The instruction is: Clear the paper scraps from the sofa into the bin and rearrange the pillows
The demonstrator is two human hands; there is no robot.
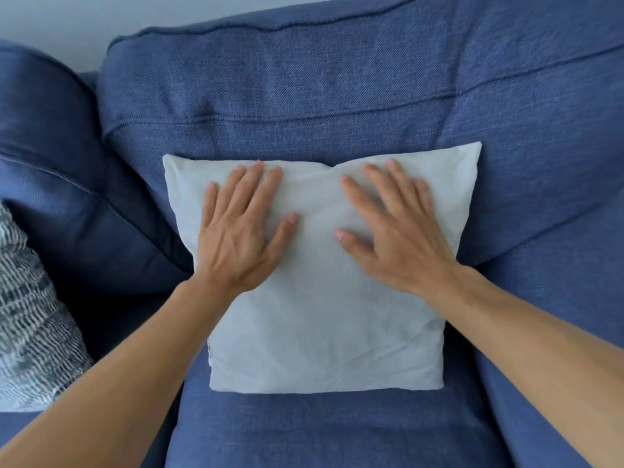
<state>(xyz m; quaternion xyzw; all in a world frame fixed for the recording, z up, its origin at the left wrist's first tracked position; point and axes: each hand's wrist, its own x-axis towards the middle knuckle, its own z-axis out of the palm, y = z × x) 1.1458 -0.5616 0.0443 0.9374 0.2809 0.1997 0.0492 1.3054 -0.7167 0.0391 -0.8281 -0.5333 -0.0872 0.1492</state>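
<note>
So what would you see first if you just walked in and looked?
The white pillow, propped in the middle of the blue sofa against its back cushion. The left hand and the right hand lie flat on its upper half, fingers spread. At the far left edge, a grey patterned pillow peeks in.
</note>
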